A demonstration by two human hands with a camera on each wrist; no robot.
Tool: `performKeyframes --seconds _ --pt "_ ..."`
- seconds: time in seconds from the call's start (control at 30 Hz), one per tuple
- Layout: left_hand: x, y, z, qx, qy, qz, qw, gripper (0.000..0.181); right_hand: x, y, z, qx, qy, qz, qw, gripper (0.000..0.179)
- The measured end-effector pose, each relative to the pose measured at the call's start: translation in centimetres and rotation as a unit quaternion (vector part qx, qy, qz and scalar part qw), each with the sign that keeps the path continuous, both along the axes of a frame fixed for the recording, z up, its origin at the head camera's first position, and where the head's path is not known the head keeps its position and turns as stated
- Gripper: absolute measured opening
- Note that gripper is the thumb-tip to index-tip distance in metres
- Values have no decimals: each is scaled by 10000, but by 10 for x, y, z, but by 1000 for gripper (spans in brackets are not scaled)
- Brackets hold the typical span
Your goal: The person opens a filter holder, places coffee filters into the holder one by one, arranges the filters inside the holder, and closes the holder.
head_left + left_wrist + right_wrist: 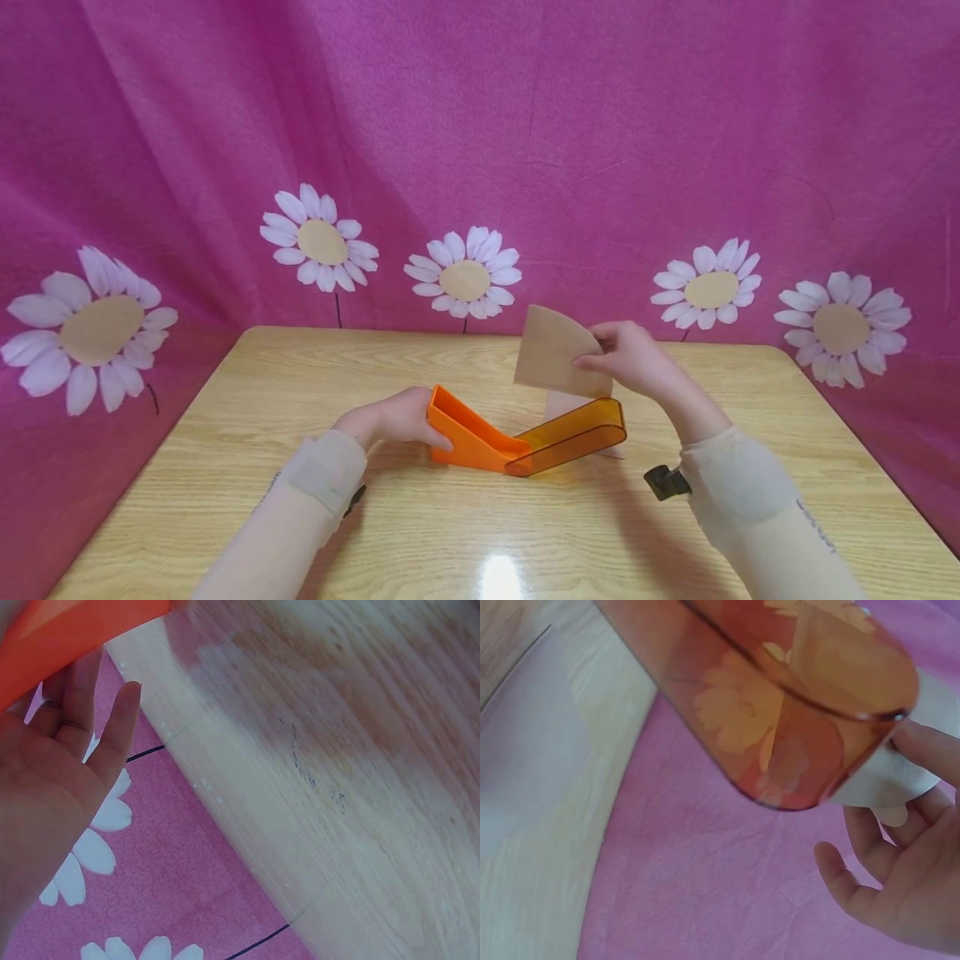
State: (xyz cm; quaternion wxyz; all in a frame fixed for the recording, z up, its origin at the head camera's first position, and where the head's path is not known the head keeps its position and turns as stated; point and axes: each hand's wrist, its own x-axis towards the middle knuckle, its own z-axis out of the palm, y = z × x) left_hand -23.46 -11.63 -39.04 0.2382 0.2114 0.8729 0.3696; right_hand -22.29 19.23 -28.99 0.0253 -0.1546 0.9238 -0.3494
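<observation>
My left hand (396, 415) grips the left end of an orange plastic case (471, 442), thumb on its near side. From the case's right end a see-through amber lid (577, 435) swings out on a hinge, wide open. My right hand (632, 357) pinches a brown fan-shaped paper coffee filter (553, 352) by its right edge, above and behind the lid. Behind the lid is a second, paler paper piece (561, 405), partly hidden; the right wrist view shows this pale sheet (532, 757) at the left. In the left wrist view the orange case (75, 637) lies across the fingers.
A light wooden table (300, 367) lies beneath both hands. Behind and beside it hangs a magenta cloth (525, 125) printed with white daisies. Black wrist mounts, such as the right one (666, 482), stick out from the sleeves.
</observation>
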Motion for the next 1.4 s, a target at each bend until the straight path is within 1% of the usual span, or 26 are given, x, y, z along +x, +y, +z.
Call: performKeyframes --seconds 0.23,0.33,0.5,0.63,0.73,0.9,1.07,1.23,1.4 --pt "0 0 1 -8 -66 80 9999 34 8 -8 8 -4 -38 81 10000 22" --pt "0 0 0 -1 -39 66 10000 34 11 -12 9 4 -3 109 9999 17" --pt "0 0 -1 41 -2 20 10000 34 13 -18 8 102 148 14 9998 12" --pt "1 0 0 6 -44 92 9999 35 15 -24 8 105 275 -88 9995 12" --pt "0 0 0 19 -35 88 10000 35 17 -31 7 69 303 -48 9995 13" --pt "0 0 0 64 -14 45 10000 34 20 -43 1 152 279 131 9994 12" --pt "0 0 0 71 26 11 10000 34 22 -50 -9 353 466 230 9980 17" --pt "0 0 0 88 48 -43 9999 34 24 -56 -16 548 619 214 9963 14" --pt "1 1 1 83 64 -39 9999 33 25 -62 -21 741 632 69 9952 11"
